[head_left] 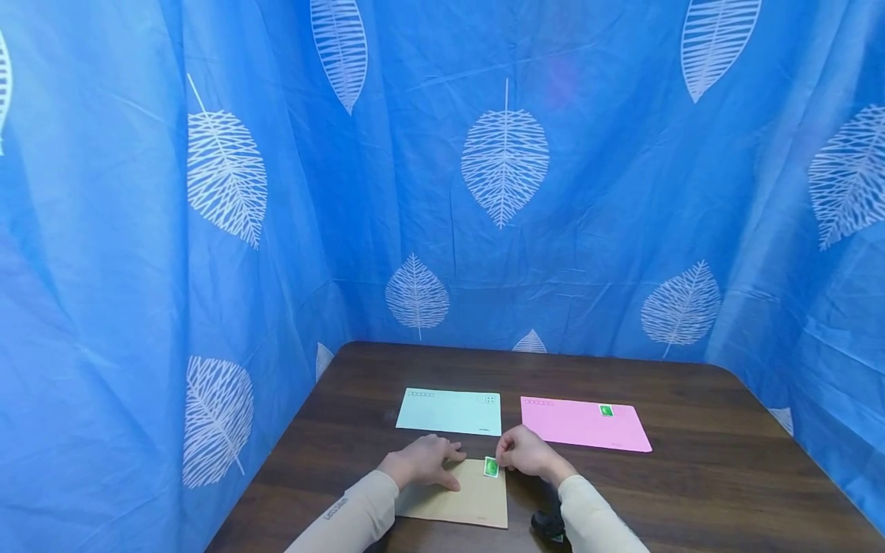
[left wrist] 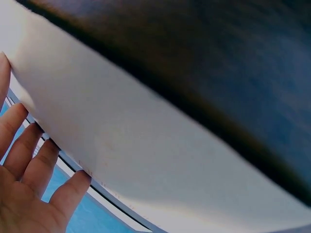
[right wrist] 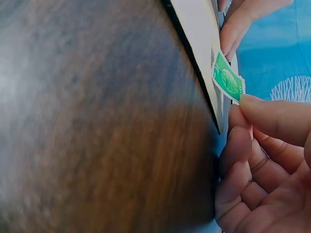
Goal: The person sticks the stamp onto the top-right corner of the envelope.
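Note:
A tan envelope [head_left: 456,503] lies at the table's near side. My left hand [head_left: 423,462] rests on its upper left part, fingers spread; in the left wrist view the fingertips of the left hand [left wrist: 34,170] touch the envelope [left wrist: 121,126] along one edge. Between thumb and forefinger my right hand [head_left: 527,452] pinches a green stamp [head_left: 491,467] with a white perforated border, by its edge. The stamp [right wrist: 228,77] is over the envelope's upper right corner, slightly bent and tilted in the right wrist view; whether its far edge touches the paper I cannot tell.
Behind the tan envelope lies a pale mint envelope [head_left: 449,412] with a printed stamp box. To its right is a pink envelope [head_left: 581,424] bearing a green stamp [head_left: 606,411]. A small black object [head_left: 548,525] sits by the right forearm. Blue leaf-patterned curtains [head_left: 442,192] surround the dark wooden table [head_left: 719,491].

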Demonstrator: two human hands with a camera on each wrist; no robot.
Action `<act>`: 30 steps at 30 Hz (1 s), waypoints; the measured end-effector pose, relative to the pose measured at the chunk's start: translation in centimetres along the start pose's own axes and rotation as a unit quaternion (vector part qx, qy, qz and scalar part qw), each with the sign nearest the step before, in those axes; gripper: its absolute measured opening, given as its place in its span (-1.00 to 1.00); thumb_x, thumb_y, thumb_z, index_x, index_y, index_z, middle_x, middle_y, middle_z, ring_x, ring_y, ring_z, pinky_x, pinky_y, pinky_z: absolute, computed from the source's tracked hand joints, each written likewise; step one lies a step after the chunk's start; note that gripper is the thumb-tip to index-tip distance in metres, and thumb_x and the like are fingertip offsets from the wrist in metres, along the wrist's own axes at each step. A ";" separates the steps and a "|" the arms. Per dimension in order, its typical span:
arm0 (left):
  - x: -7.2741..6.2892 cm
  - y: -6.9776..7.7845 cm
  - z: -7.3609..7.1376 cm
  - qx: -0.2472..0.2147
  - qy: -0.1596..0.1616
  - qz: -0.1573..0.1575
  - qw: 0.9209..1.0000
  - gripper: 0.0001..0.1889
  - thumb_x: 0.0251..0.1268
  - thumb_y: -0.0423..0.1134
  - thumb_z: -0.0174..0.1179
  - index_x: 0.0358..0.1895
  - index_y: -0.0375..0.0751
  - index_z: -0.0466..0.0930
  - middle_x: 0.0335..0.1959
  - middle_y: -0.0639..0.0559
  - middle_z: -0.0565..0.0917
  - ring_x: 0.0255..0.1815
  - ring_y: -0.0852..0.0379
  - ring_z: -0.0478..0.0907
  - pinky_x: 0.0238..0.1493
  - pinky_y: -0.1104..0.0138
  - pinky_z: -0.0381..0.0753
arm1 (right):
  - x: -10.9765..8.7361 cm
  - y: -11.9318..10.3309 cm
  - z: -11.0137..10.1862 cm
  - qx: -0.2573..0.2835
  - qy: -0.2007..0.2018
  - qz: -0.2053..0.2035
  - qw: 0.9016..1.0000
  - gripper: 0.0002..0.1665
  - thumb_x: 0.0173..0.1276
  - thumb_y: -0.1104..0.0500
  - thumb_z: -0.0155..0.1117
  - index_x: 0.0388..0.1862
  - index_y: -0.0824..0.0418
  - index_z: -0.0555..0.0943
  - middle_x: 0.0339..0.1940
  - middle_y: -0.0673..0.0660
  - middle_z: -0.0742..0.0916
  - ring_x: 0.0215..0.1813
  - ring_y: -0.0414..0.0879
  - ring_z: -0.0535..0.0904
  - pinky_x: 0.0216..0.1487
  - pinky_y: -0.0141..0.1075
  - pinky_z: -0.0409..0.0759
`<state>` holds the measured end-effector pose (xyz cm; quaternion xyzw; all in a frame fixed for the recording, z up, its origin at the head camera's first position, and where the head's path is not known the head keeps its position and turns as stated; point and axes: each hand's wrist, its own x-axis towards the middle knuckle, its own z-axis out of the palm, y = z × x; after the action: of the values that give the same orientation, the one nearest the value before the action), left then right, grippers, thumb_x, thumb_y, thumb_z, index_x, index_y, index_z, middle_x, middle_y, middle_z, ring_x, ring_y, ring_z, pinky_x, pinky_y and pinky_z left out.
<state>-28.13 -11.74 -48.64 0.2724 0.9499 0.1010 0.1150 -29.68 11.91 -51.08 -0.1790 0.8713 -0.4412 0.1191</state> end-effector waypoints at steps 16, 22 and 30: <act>0.0 0.0 0.0 -0.006 0.000 -0.002 1.000 -0.38 0.05 0.07 0.48 0.23 0.02 0.64 0.34 0.05 0.58 0.35 0.02 0.54 0.35 0.28 0.51 | 0.7 -0.6 0.6 -0.016 -0.006 -0.017 1.000 -0.82 0.28 0.38 0.31 -0.53 0.26 0.67 -0.57 0.01 0.61 -0.50 -0.10 0.49 -0.45 -0.27 0.48; 0.2 0.1 -0.2 -0.002 -0.003 -0.008 1.000 -0.39 0.04 0.07 0.48 0.22 0.02 0.65 0.33 0.06 0.58 0.36 0.05 0.52 0.35 0.31 0.51 | 1.0 -0.7 0.7 -0.020 -0.003 -0.017 1.000 -0.81 0.27 0.40 0.29 -0.54 0.25 0.67 -0.59 0.00 0.60 -0.52 -0.12 0.47 -0.47 -0.28 0.46; 0.3 0.1 0.0 -0.007 -0.007 -0.021 1.000 -0.39 0.04 0.07 0.49 0.22 0.05 0.65 0.34 0.07 0.58 0.37 0.06 0.51 0.36 0.29 0.50 | 1.1 -1.0 0.9 -0.027 -0.003 -0.007 1.000 -0.80 0.27 0.40 0.31 -0.55 0.26 0.67 -0.59 0.00 0.60 -0.50 -0.11 0.48 -0.46 -0.29 0.45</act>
<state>-28.31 -11.54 -48.65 0.2528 0.9538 0.1029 0.1257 -30.16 10.23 -50.81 -0.1892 0.8813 -0.4178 0.1137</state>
